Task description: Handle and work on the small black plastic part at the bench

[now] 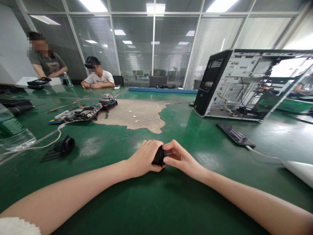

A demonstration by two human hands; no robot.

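Black part [158,157] held up front, clutter all round

We have the black part near the middle of the green table [171,202], close to the near edge of view. Left hand [144,157] curls round it, gripping; right hand [184,161] pinches its right side between thumb and fingers. Fingers cover much of it, so we can't tell its full shape, nor whether it touches the table.

Around it: we mark a black bracket [64,146] to the left, by a pale cord [59,132], with a plastic bottle [12,130] further left. Beyond, a circuit board [78,113] carries a round fan [105,99] at its far end, next to a bare patch [137,116] in the green surface. On the right, an opened computer case [211,86] stands upright and blocks part of our view behind. Nearer, we log a phone [236,135] plugged into a white cable [265,154] leading towards a white box [302,171]. Across the table we see a seated person [101,78] in a headset and a standing person [52,62]
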